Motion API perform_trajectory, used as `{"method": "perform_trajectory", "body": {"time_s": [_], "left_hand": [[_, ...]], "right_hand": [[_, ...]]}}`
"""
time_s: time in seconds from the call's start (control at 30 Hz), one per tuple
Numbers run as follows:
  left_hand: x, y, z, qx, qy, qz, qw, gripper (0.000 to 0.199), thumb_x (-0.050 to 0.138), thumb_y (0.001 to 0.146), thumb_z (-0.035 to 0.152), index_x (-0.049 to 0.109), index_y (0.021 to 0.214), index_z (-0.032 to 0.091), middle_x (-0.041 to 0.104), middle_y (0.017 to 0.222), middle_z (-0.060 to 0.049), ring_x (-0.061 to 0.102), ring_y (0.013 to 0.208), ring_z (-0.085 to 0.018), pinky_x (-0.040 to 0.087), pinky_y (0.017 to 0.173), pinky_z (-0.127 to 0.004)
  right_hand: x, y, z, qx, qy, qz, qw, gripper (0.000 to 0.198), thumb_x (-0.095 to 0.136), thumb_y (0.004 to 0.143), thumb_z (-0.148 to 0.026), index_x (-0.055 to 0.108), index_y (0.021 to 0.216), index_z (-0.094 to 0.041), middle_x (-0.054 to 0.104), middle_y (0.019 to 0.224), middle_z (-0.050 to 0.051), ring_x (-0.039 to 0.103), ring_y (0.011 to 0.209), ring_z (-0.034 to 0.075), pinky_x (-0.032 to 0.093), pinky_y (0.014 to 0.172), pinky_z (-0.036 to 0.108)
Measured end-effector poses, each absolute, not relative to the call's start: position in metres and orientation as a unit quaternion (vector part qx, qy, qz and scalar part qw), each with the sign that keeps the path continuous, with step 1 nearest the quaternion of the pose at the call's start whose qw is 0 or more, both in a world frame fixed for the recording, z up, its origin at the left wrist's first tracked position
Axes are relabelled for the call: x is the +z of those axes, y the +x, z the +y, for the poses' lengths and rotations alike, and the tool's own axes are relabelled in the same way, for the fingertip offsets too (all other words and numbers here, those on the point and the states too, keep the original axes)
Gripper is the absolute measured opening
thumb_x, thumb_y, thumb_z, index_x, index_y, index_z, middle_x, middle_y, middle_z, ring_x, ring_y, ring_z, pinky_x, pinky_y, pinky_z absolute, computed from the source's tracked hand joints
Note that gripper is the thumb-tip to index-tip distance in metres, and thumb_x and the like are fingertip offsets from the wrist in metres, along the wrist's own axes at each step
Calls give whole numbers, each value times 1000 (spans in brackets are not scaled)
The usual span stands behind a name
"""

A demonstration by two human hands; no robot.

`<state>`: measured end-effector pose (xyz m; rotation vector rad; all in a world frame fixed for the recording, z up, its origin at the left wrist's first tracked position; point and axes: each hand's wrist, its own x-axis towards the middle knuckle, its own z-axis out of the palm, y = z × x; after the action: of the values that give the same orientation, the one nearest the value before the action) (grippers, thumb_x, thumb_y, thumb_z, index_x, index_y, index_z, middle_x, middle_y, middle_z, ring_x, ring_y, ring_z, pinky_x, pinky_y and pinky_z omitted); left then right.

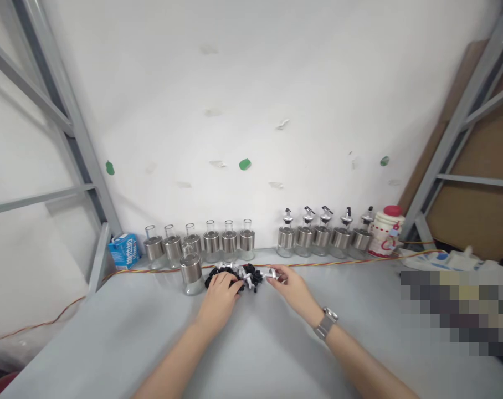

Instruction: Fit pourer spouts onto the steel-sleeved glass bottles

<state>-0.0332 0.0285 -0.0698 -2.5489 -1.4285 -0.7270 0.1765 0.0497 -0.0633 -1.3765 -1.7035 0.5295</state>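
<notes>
A small pile of black and silver pourer spouts lies on the grey table in front of me. Over the pile's left side rests my left hand, its fingers slightly bent and apart on the pieces; I see nothing gripped in it. My right hand, with a watch on the wrist, pinches a silver pourer spout at the pile's right edge. Just left of the pile stands an open glass bottle with a steel sleeve, without a spout.
Several similar open bottles line the wall at left. Several bottles with spouts fitted stand at right, beside a white jar with a red lid. A blue carton stands far left. A thin cable crosses the table.
</notes>
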Motion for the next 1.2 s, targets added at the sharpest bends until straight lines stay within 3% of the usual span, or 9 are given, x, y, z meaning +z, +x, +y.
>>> {"method": "perform_trajectory", "body": {"time_s": [0.27, 0.43, 0.6, 0.67, 0.73, 0.87, 1.0, 1.2], "left_hand": [[-70, -32, 28, -296, -802, -519, -2, 18, 51, 78, 25, 56, 93, 19, 58, 92, -5, 50, 91, -21, 38, 83, -38], [-66, -31, 21, -245, -831, -500, 9, 32, 53, 76, 34, 53, 106, 23, 58, 89, -5, 49, 90, -23, 38, 81, -39], [-65, -27, 16, -267, -824, -499, -15, 17, 55, 74, 32, 62, 85, 21, 52, 84, -5, 48, 84, -21, 40, 75, -37], [-64, -24, 16, -337, -789, -508, -82, 17, 55, 73, 32, 62, 83, 20, 52, 88, -5, 50, 84, -20, 41, 76, -36], [-61, -21, 17, -420, -710, -521, -219, 19, 57, 71, 35, 61, 79, 18, 54, 89, -5, 52, 84, -20, 44, 74, -34], [-54, -16, 19, -473, -552, -515, -455, 34, 54, 69, 47, 57, 78, 14, 60, 78, -6, 60, 72, -19, 48, 52, -27], [-49, -16, 15, -495, -445, -459, -589, 37, 55, 70, 47, 55, 88, 14, 61, 74, -4, 62, 59, -13, 47, 50, -22], [-46, -12, 6, -480, -361, -411, -686, 35, 61, 68, 44, 59, 78, 11, 62, 68, -5, 61, 57, -10, 49, 55, -19]], "right_hand": [[-56, 165, 36, 354, -496, -651, 454, 32, 58, 68, -39, 60, 90, -16, 61, 65, 1, 53, 60, 16, 41, 56, 26], [-55, 164, 37, 432, -442, -638, 459, 30, 59, 68, -40, 62, 84, -15, 62, 67, 1, 53, 59, 14, 42, 56, 25], [-52, 162, 37, 489, -408, -616, 463, 30, 60, 67, -42, 64, 81, -15, 61, 66, 0, 51, 56, 12, 41, 54, 24], [-52, 162, 37, 506, -402, -608, 461, 29, 61, 67, -41, 65, 79, -15, 60, 65, 0, 50, 54, 11, 40, 54, 23], [-51, 162, 36, 527, -399, -589, 465, 30, 63, 66, -40, 65, 81, -14, 60, 65, 0, 50, 53, 10, 40, 54, 24], [-45, 162, 30, 617, -365, -500, 487, 36, 65, 65, -37, 62, 94, -16, 62, 69, 1, 53, 57, 11, 42, 60, 26], [-40, 162, 24, 693, -311, -434, 485, 32, 68, 63, -32, 59, 90, -18, 64, 78, 3, 59, 67, 14, 44, 72, 30], [-35, 158, 19, 716, -285, -397, 499, 25, 67, 65, -28, 54, 84, -21, 66, 77, 2, 63, 78, 18, 41, 84, 36]]}}
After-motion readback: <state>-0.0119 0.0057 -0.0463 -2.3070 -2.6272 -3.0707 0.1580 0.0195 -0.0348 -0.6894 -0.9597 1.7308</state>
